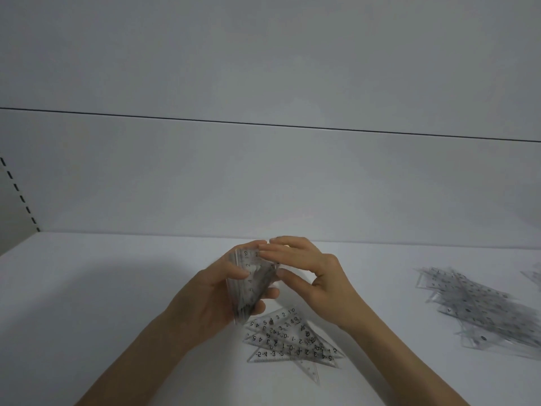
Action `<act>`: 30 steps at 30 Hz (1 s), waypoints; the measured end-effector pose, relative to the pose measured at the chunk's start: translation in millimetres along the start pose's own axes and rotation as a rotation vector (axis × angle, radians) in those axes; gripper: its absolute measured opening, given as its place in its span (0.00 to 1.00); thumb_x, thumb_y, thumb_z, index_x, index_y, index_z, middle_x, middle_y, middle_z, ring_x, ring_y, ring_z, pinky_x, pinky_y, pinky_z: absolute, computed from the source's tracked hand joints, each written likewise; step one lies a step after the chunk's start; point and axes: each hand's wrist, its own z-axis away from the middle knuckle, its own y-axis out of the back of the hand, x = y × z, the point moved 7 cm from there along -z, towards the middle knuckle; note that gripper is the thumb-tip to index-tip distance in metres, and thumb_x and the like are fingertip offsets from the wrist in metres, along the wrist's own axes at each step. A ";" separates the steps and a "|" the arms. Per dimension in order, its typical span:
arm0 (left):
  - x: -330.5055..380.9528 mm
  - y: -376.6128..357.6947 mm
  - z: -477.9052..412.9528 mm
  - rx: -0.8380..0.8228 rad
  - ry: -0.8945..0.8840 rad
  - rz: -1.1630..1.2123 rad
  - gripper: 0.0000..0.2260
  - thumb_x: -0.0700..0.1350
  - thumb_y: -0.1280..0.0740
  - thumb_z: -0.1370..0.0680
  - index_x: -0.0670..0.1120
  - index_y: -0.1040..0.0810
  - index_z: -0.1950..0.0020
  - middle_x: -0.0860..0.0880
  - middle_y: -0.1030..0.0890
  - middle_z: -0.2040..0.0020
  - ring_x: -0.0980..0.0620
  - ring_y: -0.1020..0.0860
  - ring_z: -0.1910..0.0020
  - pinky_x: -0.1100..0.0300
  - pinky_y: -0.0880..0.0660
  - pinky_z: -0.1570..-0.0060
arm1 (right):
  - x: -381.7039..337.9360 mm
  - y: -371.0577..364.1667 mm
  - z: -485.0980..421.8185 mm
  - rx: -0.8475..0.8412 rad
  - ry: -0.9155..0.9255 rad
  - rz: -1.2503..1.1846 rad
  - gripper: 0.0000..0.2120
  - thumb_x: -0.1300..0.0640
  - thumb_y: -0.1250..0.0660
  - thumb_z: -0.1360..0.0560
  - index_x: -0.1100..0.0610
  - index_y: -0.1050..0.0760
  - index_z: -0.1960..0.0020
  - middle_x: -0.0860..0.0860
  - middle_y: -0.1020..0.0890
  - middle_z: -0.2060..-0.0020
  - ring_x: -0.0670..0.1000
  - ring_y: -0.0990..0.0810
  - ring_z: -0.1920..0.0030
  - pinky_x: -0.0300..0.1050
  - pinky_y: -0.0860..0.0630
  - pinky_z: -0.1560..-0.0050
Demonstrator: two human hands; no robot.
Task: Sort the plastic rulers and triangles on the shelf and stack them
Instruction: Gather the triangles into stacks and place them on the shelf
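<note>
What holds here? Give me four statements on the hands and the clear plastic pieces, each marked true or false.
1. The left hand grips a bundle of clear triangles. True.
2. The right hand lies flat on the shelf. False: it is raised, with its fingertips on the held bundle.
3. Loose triangles lie on the shelf below the hands. True.
4. The far-right pile stands upright against the back wall. False: it lies flat and fanned out untidily.

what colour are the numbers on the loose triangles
Black, on the clear triangles, in the head view.
</note>
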 end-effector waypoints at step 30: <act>0.5 -1.3 0.3 -0.057 -0.034 0.013 0.31 0.38 0.21 0.46 0.47 0.20 0.43 0.32 0.21 0.47 0.41 0.20 0.61 0.55 0.23 0.66 | 27.0 13.1 1.7 0.107 -0.144 0.078 0.13 0.56 0.33 0.23 0.50 0.21 0.40 0.45 0.17 0.47 0.46 0.19 0.54 0.41 0.21 0.63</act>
